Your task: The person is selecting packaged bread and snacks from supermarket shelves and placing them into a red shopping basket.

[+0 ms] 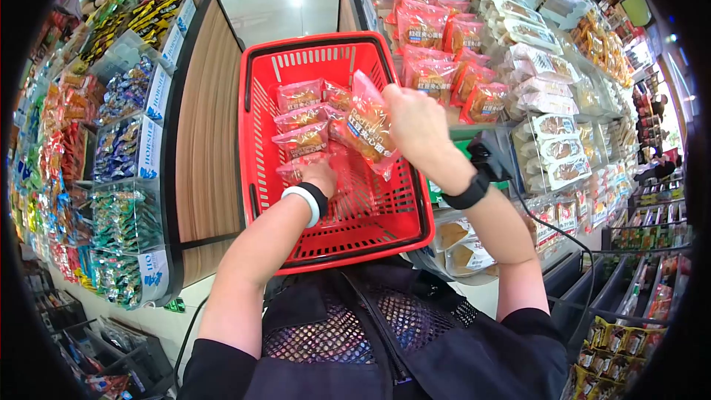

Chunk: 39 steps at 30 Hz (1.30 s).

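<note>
Pink Red Bean packet [366, 124] tilts, seemingly sealed, beside similar packets [302, 139]

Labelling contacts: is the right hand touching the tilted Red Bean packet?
Touching. The head view shows the right hand gripping the near side edge of the tilted Red Bean packet.

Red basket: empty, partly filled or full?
Partly filled: several pink packets lie inside the basket, while bare slotted floor shows beside them.

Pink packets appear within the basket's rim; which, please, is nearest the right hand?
The rightmost, tilted packet, held by the right hand; others sit farther left.
</note>
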Motion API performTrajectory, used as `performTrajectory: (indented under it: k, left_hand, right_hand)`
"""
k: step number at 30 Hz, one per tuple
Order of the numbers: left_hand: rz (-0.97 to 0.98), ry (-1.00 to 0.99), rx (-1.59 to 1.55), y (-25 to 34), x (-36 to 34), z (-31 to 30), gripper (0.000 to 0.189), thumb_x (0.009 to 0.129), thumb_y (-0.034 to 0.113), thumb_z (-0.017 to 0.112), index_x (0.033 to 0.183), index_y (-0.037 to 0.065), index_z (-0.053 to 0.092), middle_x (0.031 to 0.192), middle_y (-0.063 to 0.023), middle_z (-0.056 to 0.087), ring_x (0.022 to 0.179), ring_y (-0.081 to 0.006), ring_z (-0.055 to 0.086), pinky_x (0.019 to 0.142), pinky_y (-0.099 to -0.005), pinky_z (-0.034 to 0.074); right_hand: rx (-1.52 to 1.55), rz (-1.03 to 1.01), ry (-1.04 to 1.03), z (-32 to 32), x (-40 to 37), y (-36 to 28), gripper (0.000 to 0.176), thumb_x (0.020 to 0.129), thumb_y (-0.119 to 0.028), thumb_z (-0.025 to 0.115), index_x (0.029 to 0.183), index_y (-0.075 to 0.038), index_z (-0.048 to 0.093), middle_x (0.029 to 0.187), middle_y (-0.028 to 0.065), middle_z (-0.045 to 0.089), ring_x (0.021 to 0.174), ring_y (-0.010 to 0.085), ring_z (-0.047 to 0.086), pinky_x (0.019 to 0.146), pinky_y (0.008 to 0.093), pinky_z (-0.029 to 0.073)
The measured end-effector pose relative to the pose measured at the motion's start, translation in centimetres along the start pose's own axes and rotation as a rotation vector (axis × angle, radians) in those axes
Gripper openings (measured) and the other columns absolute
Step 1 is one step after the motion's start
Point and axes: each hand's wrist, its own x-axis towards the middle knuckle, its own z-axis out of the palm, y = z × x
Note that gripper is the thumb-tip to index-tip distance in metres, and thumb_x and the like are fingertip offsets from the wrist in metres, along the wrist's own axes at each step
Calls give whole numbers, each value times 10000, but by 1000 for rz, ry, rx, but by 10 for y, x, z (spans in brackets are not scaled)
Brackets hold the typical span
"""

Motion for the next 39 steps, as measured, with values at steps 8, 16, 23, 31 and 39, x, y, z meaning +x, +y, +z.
performTrajectory:
  k: [8, 16, 23, 31, 39]
  left_hand:
    - [-20, -73, 289, 3, 10, 12, 359, 902, 213, 488, 1233, 106, 575, 1350, -126, 470, 1231, -347, 456, 931, -745, 242]
    - [-81, -97, 73, 14, -13, 3, 408, 884, 185, 523, 1285, 108, 529, 1413, -204, 369, 1235, -410, 430, 867, -713, 346]
    - [148, -75, 84, 28, -25, 5, 299, 839, 175, 557, 1105, 89, 662, 1144, -125, 633, 1002, -344, 622, 792, -665, 441]
    - [411, -309, 306, 31, -21, 14, 416, 665, 104, 700, 1079, 80, 657, 1069, -171, 646, 977, -326, 633, 756, -447, 527]
    - [545, -338, 205, 23, 7, 50, 429, 655, 239, 792, 1025, 59, 673, 1017, -152, 663, 965, -308, 635, 793, -409, 525]
  right_hand:
    - [-115, -10, -287, 95, 14, -20, 154, 856, -143, 504, 904, -48, 616, 785, 153, 663, 726, 302, 678, 578, 409, 545]
    - [-130, -131, -275, 158, 8, -20, 115, 816, -136, 523, 836, -86, 624, 719, 126, 657, 692, 291, 674, 558, 413, 537]
    - [-128, -151, -325, 188, 7, -8, 161, 826, -137, 506, 842, -94, 661, 770, 108, 682, 705, 258, 684, 567, 396, 547]
    - [78, -53, -204, 182, 4, -13, 178, 816, -181, 552, 748, -96, 692, 752, 110, 681, 711, 262, 684, 558, 382, 531]
    - [69, 82, -38, 66, 37, 98, 179, 790, -102, 549, 960, -46, 542, 910, 147, 621, 860, 319, 630, 687, 419, 528]
